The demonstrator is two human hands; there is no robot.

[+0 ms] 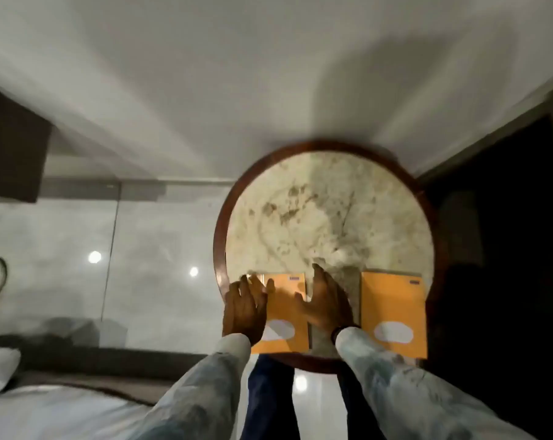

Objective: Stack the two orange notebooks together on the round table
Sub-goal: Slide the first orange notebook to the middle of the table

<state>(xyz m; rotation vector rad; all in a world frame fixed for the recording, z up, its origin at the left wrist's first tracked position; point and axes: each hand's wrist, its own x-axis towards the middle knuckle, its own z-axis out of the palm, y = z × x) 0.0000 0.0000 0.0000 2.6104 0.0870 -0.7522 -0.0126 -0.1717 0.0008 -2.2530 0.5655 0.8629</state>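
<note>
Two orange notebooks with white cloud shapes lie flat, side by side, at the near edge of the round marble table [329, 198]. The left notebook [284, 312] sits between my hands. My left hand [245, 308] rests on its left edge with fingers spread over the cover. My right hand [327, 301] lies at its right edge, thumb on the cover and fingers pointing away. The right notebook [394, 312] lies apart, a gap of bare marble between it and my right hand. Neither notebook is lifted.
The table has a dark wooden rim [219, 236] and stands against a white wall. A glossy tiled floor [78, 249] spreads to the left. A dark cabinet [506, 217] stands to the right. Pale bedding [46, 414] lies at bottom left.
</note>
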